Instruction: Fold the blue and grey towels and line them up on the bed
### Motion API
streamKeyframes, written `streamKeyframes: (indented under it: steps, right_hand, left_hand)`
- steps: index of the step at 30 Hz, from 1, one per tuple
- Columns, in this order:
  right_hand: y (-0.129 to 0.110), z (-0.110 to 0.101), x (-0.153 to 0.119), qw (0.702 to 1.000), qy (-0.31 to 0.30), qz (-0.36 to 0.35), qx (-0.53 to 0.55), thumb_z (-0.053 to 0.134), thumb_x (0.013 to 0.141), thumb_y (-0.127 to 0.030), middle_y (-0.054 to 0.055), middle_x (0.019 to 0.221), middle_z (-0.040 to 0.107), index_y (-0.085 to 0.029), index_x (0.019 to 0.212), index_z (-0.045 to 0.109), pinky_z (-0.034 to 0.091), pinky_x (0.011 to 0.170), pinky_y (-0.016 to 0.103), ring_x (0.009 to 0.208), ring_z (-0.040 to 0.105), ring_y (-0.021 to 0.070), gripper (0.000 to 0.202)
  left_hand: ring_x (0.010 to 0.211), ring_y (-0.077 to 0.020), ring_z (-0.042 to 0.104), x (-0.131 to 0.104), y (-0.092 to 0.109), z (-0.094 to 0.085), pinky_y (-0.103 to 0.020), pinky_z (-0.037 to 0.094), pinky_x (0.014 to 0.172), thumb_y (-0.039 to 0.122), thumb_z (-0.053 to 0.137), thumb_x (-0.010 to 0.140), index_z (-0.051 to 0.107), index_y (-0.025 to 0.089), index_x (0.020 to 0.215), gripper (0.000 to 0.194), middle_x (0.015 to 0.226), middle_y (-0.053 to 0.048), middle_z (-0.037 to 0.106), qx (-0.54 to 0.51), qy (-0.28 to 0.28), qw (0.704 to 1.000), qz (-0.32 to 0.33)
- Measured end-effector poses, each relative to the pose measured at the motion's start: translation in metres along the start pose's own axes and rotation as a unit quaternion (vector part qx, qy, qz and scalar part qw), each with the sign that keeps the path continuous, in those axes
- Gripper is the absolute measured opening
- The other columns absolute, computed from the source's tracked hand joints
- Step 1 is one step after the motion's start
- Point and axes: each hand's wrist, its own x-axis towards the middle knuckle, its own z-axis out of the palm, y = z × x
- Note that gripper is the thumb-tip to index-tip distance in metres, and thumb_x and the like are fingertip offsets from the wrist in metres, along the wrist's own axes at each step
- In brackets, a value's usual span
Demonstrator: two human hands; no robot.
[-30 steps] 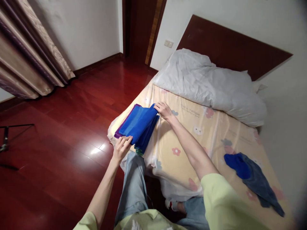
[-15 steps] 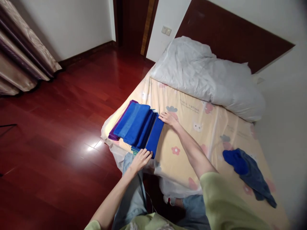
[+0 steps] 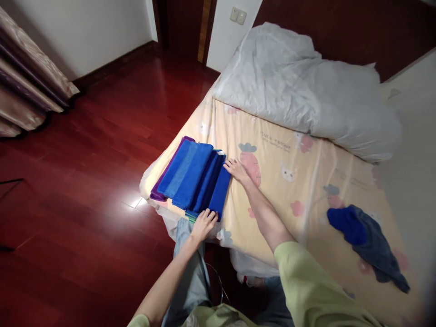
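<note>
A narrow folded blue towel [image 3: 220, 188] lies on the bed along the right side of a row of folded towels. At its near end, my left hand [image 3: 204, 222] has its fingers curled over the edge. My right hand [image 3: 235, 170] grips the far end in the same way. Next to it are more folded blue towels [image 3: 185, 170], overlapping one another, the outer one with a lighter band. A purple towel [image 3: 159, 196] shows from beneath them at the left. Bits of green-striped cloth [image 3: 190, 217] peek out near my left hand.
A crumpled blue and grey-blue cloth [image 3: 369, 240] lies on the right of the bed's patterned yellow sheet [image 3: 269, 204]. A bunched white quilt [image 3: 303, 91] sits by the dark headboard [image 3: 350, 27]. Left of the bed is red wooden floor [image 3: 102, 150], with a curtain [image 3: 30, 77] beyond.
The narrow folded blue towel has shifted slightly left, closer against the row, with both hands still at its ends. The camera view has tilted down a little.
</note>
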Motion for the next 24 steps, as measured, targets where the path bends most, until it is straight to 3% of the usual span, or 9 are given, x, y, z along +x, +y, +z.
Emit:
streamKeyframes:
  steps: [5,7,9,12,14,17,20,22,24]
  right_hand:
    - [-0.019,-0.015,0.002,0.996,-0.002,0.085,0.038,0.033,0.094,0.001,0.020,0.134,0.061,-0.015,0.122,0.062,0.042,0.100,0.053,0.121,0.052,0.0303,0.043]
    - [-0.036,-0.025,-0.013,0.991,0.027,0.123,0.047,0.035,0.092,0.000,0.019,0.145,0.054,-0.015,0.130,0.058,0.038,0.108,0.054,0.132,0.046,0.0301,0.047]
    - [-0.058,-0.032,-0.045,0.982,0.077,0.163,0.060,0.037,0.089,0.001,0.015,0.155,0.045,-0.017,0.142,0.051,0.034,0.114,0.056,0.143,0.037,0.0295,0.057]
    - [-0.098,-0.034,-0.126,0.959,0.137,0.229,0.092,0.041,0.088,-0.005,0.013,0.158,0.041,-0.019,0.150,0.044,0.033,0.116,0.054,0.148,0.031,0.0293,0.064]
    - [-0.124,-0.030,-0.198,0.938,0.149,0.289,0.120,0.042,0.091,-0.013,0.013,0.158,0.042,-0.020,0.151,0.044,0.036,0.115,0.052,0.147,0.034,0.0290,0.061]
    - [-0.156,-0.019,-0.318,0.890,0.165,0.408,0.118,0.039,0.091,-0.020,0.013,0.148,0.054,-0.023,0.145,0.051,0.042,0.109,0.053,0.140,0.045,0.0313,0.055]
    - [-0.177,-0.006,-0.435,0.852,0.178,0.479,0.114,0.041,0.091,-0.025,0.015,0.140,0.060,-0.023,0.132,0.062,0.048,0.103,0.055,0.128,0.056,0.0346,0.046]
    - [-0.188,0.002,-0.498,0.817,0.200,0.529,0.118,0.043,0.090,-0.028,0.016,0.127,0.068,-0.023,0.119,0.068,0.052,0.098,0.055,0.117,0.063,0.0360,0.039]
    - [-0.200,0.008,-0.541,0.782,0.232,0.562,0.135,0.044,0.090,-0.031,0.016,0.117,0.072,-0.024,0.111,0.070,0.054,0.096,0.055,0.110,0.067,0.0358,0.034]
  left_hand:
    - [0.114,-0.0290,0.060,0.000,0.008,-0.004,-0.044,0.050,0.096,0.008,0.045,0.091,0.055,0.016,0.142,0.052,0.123,-0.014,0.066,0.023,-0.003,0.999,-0.031]
    - [0.121,-0.0308,0.059,-0.004,0.018,-0.006,-0.046,0.049,0.102,0.010,0.050,0.088,0.051,0.013,0.145,0.056,0.132,-0.018,0.063,0.036,0.007,0.998,-0.050]
    - [0.135,-0.0331,0.052,-0.014,0.033,-0.004,-0.050,0.044,0.110,0.011,0.052,0.087,0.046,0.010,0.149,0.063,0.147,-0.021,0.053,0.048,0.032,0.997,-0.061]
    - [0.151,-0.0331,0.032,-0.039,0.067,0.011,-0.052,0.037,0.118,0.007,0.047,0.085,0.037,0.011,0.156,0.072,0.161,-0.019,0.035,0.039,0.061,0.997,-0.027]
    - [0.152,-0.0325,0.028,-0.060,0.098,0.029,-0.052,0.036,0.120,0.006,0.045,0.084,0.036,0.013,0.157,0.073,0.163,-0.017,0.032,0.009,0.042,0.999,0.015]
    - [0.150,-0.0311,0.035,-0.089,0.148,0.061,-0.050,0.037,0.120,0.012,0.047,0.087,0.050,0.016,0.150,0.063,0.159,-0.016,0.040,-0.040,-0.057,0.996,0.053]
    - [0.138,-0.0282,0.053,-0.104,0.187,0.086,-0.047,0.042,0.117,0.016,0.054,0.088,0.067,0.023,0.130,0.045,0.140,-0.014,0.062,-0.078,-0.203,0.965,0.147]
    - [0.125,-0.0264,0.063,-0.104,0.201,0.092,-0.045,0.046,0.113,0.017,0.058,0.087,0.074,0.025,0.113,0.031,0.118,-0.011,0.074,-0.080,-0.283,0.935,0.199]
    - [0.117,-0.0271,0.067,-0.098,0.205,0.089,-0.045,0.047,0.111,0.018,0.060,0.086,0.075,0.022,0.101,0.022,0.104,-0.010,0.076,-0.061,-0.315,0.922,0.215]
